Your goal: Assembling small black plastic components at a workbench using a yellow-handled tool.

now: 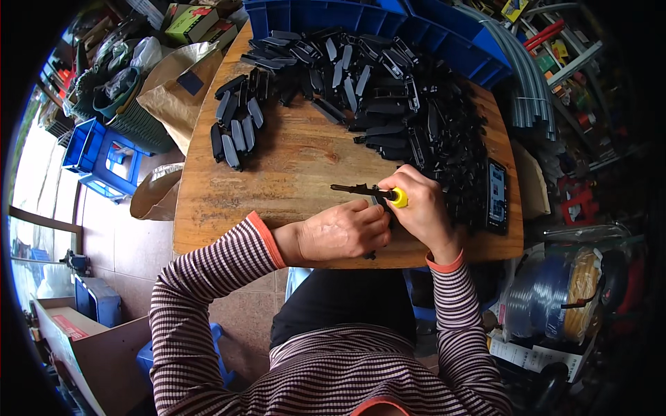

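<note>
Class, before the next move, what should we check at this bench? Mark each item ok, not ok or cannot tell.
1. Yellow-handled tool secured: ok, the right hand has its grip around it.
2. Left hand closed on the dark piece: ok, though fingers hide most of it.
3. Tool seated properly on the piece: cannot tell, the hands cover any contact.
4. Right hand free of the heaped black parts: cannot tell, the view gives no sure gap.
5. Phone well inside the table: not ok, it sits near the right edge.
</note>
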Demonstrator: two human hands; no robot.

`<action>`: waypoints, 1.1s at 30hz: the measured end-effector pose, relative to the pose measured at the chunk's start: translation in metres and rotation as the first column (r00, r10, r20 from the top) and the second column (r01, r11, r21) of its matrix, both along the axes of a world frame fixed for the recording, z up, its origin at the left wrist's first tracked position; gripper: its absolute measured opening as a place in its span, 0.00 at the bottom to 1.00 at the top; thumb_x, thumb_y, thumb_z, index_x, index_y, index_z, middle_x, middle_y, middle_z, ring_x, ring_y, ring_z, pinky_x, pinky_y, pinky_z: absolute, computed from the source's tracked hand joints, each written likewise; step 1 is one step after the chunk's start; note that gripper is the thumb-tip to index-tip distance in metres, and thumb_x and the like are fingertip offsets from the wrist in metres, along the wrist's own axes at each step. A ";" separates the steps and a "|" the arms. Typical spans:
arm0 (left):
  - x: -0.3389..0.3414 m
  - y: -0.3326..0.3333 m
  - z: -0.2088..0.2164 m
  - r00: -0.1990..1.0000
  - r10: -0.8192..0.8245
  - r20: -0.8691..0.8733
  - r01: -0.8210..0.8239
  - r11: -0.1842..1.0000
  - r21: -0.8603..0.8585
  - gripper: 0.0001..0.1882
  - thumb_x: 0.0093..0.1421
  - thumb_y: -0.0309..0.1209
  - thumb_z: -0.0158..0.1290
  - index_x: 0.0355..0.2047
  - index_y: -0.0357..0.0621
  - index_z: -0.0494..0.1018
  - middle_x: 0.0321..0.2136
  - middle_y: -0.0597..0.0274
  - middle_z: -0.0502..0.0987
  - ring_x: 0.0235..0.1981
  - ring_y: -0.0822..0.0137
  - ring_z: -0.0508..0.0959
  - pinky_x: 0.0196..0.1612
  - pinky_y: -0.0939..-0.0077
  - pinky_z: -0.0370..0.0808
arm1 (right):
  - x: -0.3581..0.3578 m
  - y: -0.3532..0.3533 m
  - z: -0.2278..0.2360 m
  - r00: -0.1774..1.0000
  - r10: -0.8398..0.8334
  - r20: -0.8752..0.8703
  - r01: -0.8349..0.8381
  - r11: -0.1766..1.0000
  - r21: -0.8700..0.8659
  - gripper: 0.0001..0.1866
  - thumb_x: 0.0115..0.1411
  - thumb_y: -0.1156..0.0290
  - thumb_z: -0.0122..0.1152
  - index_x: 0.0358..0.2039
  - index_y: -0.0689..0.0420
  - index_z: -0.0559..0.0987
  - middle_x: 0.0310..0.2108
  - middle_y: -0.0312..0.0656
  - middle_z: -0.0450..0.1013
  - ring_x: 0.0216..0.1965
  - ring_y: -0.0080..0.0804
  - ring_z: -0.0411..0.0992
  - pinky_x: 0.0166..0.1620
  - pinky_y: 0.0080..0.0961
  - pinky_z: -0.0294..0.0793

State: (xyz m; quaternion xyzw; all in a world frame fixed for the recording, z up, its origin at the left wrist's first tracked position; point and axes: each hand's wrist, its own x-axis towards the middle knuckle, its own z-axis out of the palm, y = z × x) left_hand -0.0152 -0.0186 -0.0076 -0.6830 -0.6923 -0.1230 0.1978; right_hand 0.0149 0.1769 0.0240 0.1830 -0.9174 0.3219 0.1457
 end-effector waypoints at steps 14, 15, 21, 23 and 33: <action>0.000 -0.010 0.009 0.998 -0.020 0.068 0.023 0.998 -0.050 0.12 0.55 0.31 0.53 0.39 0.40 0.72 0.43 0.55 0.76 0.45 0.63 0.76 0.43 0.73 0.74 | -0.017 0.007 0.042 0.986 0.137 0.094 -0.097 0.933 -0.345 0.06 0.53 0.79 0.64 0.30 0.62 0.75 0.27 0.41 0.74 0.24 0.26 0.72 0.28 0.21 0.71; 0.001 -0.010 0.008 0.997 -0.015 0.070 0.019 0.998 -0.052 0.12 0.55 0.31 0.53 0.39 0.40 0.72 0.43 0.55 0.76 0.45 0.63 0.76 0.43 0.73 0.74 | -0.017 0.005 0.047 0.994 0.077 0.078 -0.022 0.838 -0.546 0.05 0.55 0.78 0.64 0.30 0.61 0.75 0.26 0.40 0.74 0.24 0.23 0.71 0.27 0.20 0.70; 0.001 -0.005 0.008 0.998 -0.005 0.055 0.008 0.998 -0.057 0.15 0.54 0.32 0.53 0.41 0.40 0.73 0.44 0.56 0.76 0.46 0.62 0.76 0.44 0.72 0.73 | -0.034 -0.023 0.008 0.994 0.078 0.077 0.007 0.659 -0.752 0.05 0.59 0.74 0.63 0.31 0.60 0.75 0.25 0.37 0.73 0.25 0.15 0.69 0.28 0.15 0.68; -0.003 -0.001 0.007 0.999 -0.009 0.049 0.012 0.998 -0.056 0.16 0.54 0.32 0.53 0.42 0.40 0.73 0.44 0.57 0.76 0.46 0.62 0.76 0.44 0.73 0.73 | -0.031 -0.005 0.024 0.998 -0.018 -0.056 -0.031 0.640 -0.767 0.06 0.60 0.72 0.63 0.31 0.60 0.76 0.26 0.35 0.74 0.24 0.14 0.69 0.27 0.15 0.68; -0.054 -0.009 0.005 0.797 0.049 0.602 -0.164 0.977 0.136 0.21 0.54 0.26 0.56 0.50 0.43 0.73 0.41 0.58 0.78 0.42 0.61 0.78 0.42 0.73 0.76 | 0.014 0.050 -0.002 0.971 -0.174 0.165 0.152 0.979 0.140 0.10 0.48 0.77 0.68 0.32 0.62 0.79 0.30 0.48 0.72 0.34 0.46 0.74 0.38 0.32 0.73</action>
